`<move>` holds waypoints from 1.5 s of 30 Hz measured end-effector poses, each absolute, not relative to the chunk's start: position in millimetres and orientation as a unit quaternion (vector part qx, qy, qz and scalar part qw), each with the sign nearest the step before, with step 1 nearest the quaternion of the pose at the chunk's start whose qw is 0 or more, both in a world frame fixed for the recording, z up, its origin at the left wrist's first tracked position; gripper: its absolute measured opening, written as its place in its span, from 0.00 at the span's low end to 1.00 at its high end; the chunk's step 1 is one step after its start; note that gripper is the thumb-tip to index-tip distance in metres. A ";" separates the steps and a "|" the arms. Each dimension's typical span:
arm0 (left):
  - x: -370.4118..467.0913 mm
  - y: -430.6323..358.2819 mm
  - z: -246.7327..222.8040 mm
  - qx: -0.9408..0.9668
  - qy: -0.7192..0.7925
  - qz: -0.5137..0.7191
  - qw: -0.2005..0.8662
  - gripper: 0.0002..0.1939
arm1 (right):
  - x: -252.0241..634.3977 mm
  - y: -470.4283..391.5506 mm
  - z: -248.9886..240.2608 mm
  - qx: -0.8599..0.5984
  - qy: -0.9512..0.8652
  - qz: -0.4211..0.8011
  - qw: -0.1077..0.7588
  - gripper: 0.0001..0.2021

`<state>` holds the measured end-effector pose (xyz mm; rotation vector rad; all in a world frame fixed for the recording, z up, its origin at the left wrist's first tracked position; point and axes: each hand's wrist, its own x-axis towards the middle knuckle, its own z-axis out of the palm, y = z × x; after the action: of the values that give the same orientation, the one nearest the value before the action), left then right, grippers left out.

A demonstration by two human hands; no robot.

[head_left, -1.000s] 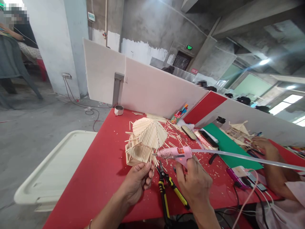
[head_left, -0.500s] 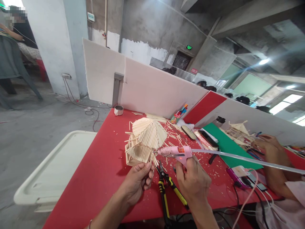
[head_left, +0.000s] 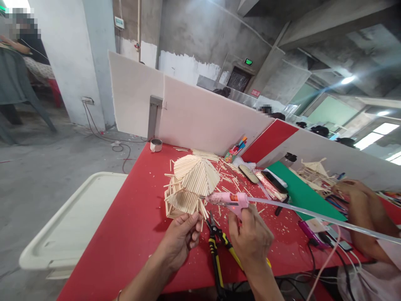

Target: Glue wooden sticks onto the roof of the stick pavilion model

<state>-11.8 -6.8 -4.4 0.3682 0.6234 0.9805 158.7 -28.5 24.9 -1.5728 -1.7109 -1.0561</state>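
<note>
My right hand (head_left: 252,236) is wrapped around a pink hot glue gun (head_left: 230,199), with a long translucent glue stick (head_left: 300,212) trailing from its back. The gun's nozzle is at the front right of a small house model (head_left: 183,200) built from thin wooden sticks, its pointed roof (head_left: 200,175) laid with sticks side by side. At the model's lower front edge, my left hand (head_left: 183,234) pinches a thin wooden stick (head_left: 198,205), partly hidden by the fingers. Yellow-and-black pliers (head_left: 214,246) lie between my hands on the red table (head_left: 131,234).
Loose sticks (head_left: 205,155) and scraps lie behind the model. A tape roll (head_left: 156,145) and a pen cup (head_left: 230,155) stand near the white partition (head_left: 203,113). To the right are a green board (head_left: 300,194), a power strip (head_left: 308,234) with cables, and another person's arms (head_left: 360,205).
My right hand and the glue gun have shifted slightly left, bringing the nozzle closer in against the model. My left hand stays nearly still. The other person's hands at right have moved slightly.
</note>
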 end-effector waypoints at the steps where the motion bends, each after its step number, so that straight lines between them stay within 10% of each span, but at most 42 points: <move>1: -11.8 -7.2 -3.9 0.172 0.295 0.462 0.819 0.20 | 158.7 -28.6 25.1 -0.589 -0.642 -0.397 0.291 0.07; 45: -15.4 -0.9 -2.0 0.157 0.299 0.463 0.819 0.10 | 153.1 -31.7 26.4 -0.577 -0.641 -0.403 0.308 0.06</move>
<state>-15.4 -0.9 -2.0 0.3346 0.6377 0.9857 153.1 -31.7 26.4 -1.5244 -1.6945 -1.0651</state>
